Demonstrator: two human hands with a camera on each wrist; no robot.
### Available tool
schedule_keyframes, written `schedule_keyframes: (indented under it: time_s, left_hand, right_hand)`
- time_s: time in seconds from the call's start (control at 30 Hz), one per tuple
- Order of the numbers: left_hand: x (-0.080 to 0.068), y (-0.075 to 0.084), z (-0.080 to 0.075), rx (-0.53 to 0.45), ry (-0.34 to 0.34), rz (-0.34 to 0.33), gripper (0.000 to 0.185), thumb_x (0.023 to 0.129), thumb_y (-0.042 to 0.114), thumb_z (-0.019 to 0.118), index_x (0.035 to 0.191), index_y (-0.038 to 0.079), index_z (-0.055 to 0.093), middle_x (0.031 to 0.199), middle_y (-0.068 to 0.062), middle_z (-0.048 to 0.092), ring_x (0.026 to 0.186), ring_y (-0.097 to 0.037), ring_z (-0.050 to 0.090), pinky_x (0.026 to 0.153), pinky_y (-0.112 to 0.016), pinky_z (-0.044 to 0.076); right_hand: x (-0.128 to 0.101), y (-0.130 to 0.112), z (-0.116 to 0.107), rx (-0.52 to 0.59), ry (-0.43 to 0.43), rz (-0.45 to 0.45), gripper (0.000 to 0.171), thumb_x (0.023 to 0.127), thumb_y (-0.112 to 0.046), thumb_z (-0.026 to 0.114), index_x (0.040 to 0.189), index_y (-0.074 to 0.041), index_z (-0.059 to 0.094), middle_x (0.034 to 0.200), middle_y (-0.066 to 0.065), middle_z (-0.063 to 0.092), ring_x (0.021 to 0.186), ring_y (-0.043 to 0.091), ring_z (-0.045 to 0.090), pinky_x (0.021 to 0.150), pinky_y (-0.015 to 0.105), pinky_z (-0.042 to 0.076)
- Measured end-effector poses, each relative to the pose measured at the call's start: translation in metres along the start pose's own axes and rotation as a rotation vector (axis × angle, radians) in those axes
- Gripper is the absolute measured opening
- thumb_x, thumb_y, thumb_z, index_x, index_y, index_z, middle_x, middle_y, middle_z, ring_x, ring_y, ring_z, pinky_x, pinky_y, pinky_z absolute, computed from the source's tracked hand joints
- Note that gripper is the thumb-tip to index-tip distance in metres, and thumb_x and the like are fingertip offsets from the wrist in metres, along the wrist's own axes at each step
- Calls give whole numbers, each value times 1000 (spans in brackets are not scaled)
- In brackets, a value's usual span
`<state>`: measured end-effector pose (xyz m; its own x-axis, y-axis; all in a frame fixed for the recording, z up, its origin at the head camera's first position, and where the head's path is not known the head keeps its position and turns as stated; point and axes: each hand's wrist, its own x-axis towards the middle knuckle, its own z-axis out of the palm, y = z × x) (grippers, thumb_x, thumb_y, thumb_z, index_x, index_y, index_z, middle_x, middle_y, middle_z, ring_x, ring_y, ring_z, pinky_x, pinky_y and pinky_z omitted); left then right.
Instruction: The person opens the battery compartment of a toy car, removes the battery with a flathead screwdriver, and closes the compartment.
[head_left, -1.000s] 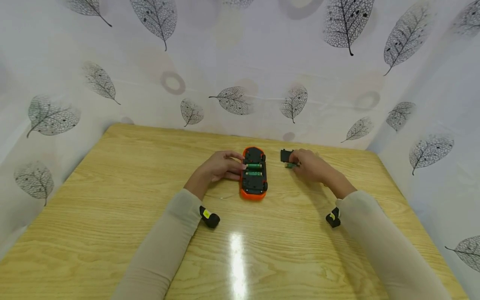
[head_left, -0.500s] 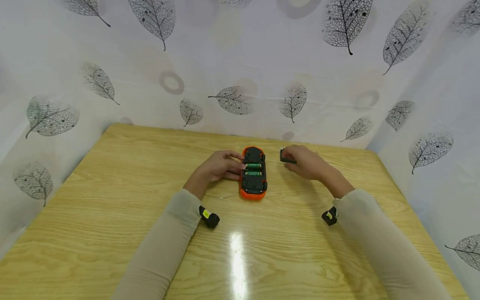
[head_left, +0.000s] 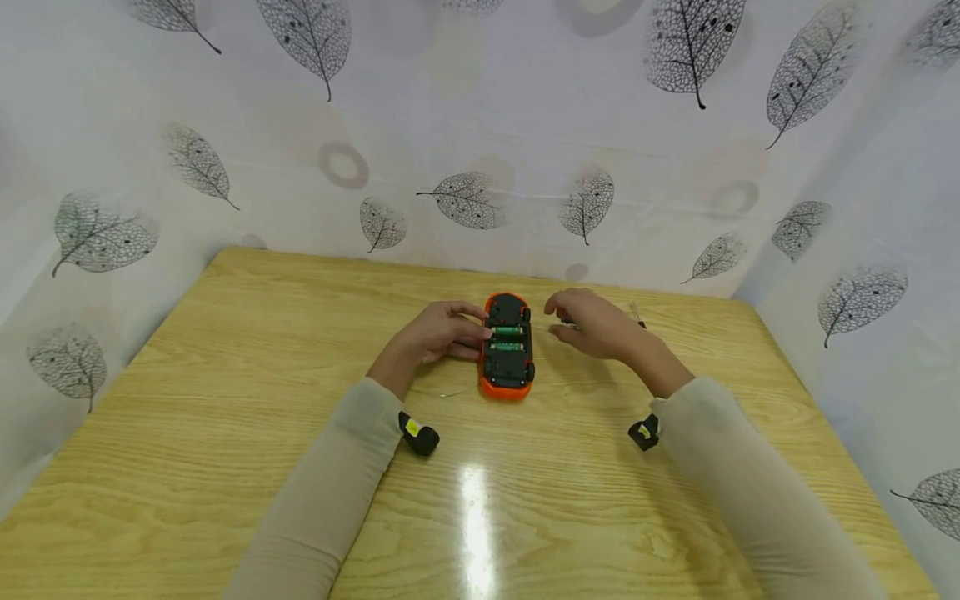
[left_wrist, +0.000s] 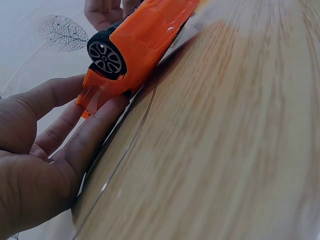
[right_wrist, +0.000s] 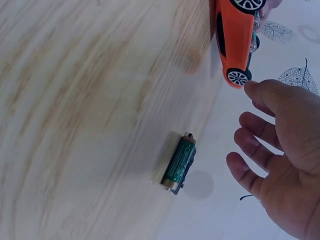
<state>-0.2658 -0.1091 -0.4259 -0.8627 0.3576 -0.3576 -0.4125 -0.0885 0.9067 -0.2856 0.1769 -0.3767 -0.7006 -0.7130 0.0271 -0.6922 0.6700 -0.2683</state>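
Observation:
An orange toy car (head_left: 507, 390) lies wheels up on the table, its black underside showing two green batteries (head_left: 507, 339) in the battery compartment. My left hand (head_left: 442, 333) holds the car's left side, fingers and thumb on its edge. Right of the car, my right hand (head_left: 596, 325) hovers with parted fingers and nothing in them. In the right wrist view, a loose green battery (right_wrist: 179, 162) lies on the table, with a black battery cover (right_wrist: 189, 170) partly hidden behind it. Most of that cover is concealed beneath my right hand in the head view.
A thin wire (left_wrist: 120, 155) lies on the table near the car. Past my right hand is a small slim item with a dark end (head_left: 641, 323). A leaf-patterned cloth (head_left: 480, 125) borders the wooden table (head_left: 262, 375) at the back and sides.
My right hand has moved left from the battery and black cover towards the car, and its fingers have spread. My left hand and the car stay in place.

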Motion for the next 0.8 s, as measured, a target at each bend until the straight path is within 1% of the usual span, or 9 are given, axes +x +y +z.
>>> schedule_keyframes:
  time_s: [0.2, 0.33, 0.57, 0.7, 0.8]
  left_hand:
    - [1, 0, 0, 5, 0, -1, 42, 92, -2, 74, 132, 3, 60, 119, -20, 69, 93, -28, 74, 81, -44, 64]
    - [1, 0, 0, 1, 4, -6, 42, 93, -2, 73, 132, 4, 61, 117, -20, 70, 92, -28, 74, 81, -44, 64]
    - [1, 0, 0, -8, 5, -10, 40, 93, -2, 73, 131, 3, 60, 110, -18, 72, 90, -27, 74, 79, -43, 64]
    - [0, 1, 0, -14, 0, -13, 39, 94, -1, 73, 131, 3, 61, 107, -17, 72, 89, -26, 74, 78, -42, 64]
    - [0, 1, 0, -18, -4, -17, 39, 94, -2, 72, 130, 3, 61, 106, -16, 72, 88, -26, 74, 78, -42, 64]
  right_hand:
    - [5, -10, 0, -9, 10, -21, 29, 98, -14, 71, 123, 0, 64, 114, 15, 67, 102, 32, 63, 89, 48, 55]
    - [9, -15, 2, -22, 10, -48, 28, 99, -15, 70, 123, -1, 65, 114, 15, 67, 102, 31, 62, 89, 48, 55]
    - [17, -22, 6, -38, 7, -68, 25, 98, -16, 71, 120, -4, 67, 111, 12, 67, 102, 29, 62, 89, 46, 55]
    - [20, -29, 6, -32, 4, -97, 24, 100, -18, 70, 120, -5, 69, 112, 11, 67, 101, 31, 63, 85, 46, 54]
    - [22, -33, 7, -41, -4, -92, 24, 100, -19, 69, 121, -6, 69, 112, 10, 67, 98, 29, 62, 82, 44, 53]
